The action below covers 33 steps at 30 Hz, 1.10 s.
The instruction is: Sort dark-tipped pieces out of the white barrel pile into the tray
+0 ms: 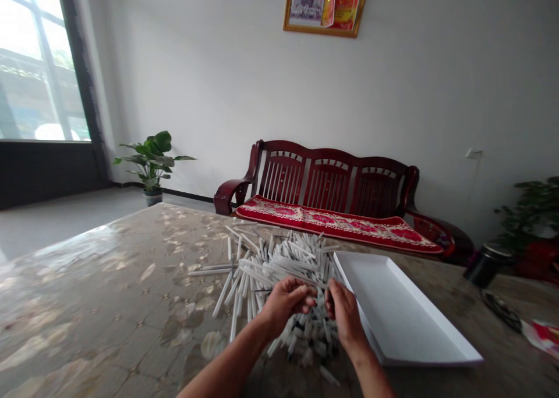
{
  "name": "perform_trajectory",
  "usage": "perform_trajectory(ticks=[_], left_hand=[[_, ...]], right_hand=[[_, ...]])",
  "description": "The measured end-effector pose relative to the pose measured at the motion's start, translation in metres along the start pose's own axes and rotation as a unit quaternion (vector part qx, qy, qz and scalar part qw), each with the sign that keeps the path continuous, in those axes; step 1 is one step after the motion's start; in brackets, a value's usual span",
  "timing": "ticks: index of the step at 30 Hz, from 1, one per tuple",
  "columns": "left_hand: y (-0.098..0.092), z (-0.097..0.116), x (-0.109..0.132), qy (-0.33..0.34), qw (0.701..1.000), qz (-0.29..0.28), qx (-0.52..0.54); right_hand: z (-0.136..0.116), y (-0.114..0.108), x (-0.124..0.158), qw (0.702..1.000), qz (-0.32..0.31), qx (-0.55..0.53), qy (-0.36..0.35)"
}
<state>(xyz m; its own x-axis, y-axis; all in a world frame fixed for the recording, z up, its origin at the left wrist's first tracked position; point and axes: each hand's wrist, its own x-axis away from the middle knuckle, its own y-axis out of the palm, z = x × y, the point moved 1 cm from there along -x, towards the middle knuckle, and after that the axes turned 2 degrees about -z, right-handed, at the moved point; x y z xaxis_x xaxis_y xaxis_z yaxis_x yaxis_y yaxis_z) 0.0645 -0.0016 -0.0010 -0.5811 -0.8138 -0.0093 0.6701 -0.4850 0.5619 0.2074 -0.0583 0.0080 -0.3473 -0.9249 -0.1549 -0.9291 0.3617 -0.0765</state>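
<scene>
A heap of slim whitish tubes (248, 270) lies on the table in front of me, with a few thin dark rods among them. Over the near side of the heap is my left hand (286, 300), its fingers curled in a pinch. A thin dark rod (262, 291) shows just left of its knuckles; whether the hand holds it I cannot tell. My right hand (345, 312) is close by, thumb and fingers closed together, facing the left. What either hand grips is too small or hidden. Below them lie short whitish pieces (308, 333), some with dark parts.
A shallow white box (406, 310) stands right of my right hand, close to the heap. The patterned table (109, 305) spreads left. Farther right are a black canister (485, 265) and a dark cable (500, 310). Behind the table stands a wooden bench (329, 179).
</scene>
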Motion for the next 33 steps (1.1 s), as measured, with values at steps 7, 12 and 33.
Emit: perform_trajectory(ticks=[7, 12, 33], left_hand=[[-0.007, 0.008, 0.008, -0.277, 0.948, -0.136, 0.081], [-0.017, 0.006, 0.002, -0.140, 0.978, -0.057, 0.142], [-0.022, 0.004, -0.011, 0.041, 0.972, 0.197, 0.125]], right_hand=[[0.000, -0.001, -0.003, 0.989, -0.041, 0.119, -0.078], [-0.011, 0.002, 0.009, 0.942, -0.072, 0.316, -0.087], [0.017, -0.018, 0.002, 0.873, 0.053, 0.432, -0.220]])
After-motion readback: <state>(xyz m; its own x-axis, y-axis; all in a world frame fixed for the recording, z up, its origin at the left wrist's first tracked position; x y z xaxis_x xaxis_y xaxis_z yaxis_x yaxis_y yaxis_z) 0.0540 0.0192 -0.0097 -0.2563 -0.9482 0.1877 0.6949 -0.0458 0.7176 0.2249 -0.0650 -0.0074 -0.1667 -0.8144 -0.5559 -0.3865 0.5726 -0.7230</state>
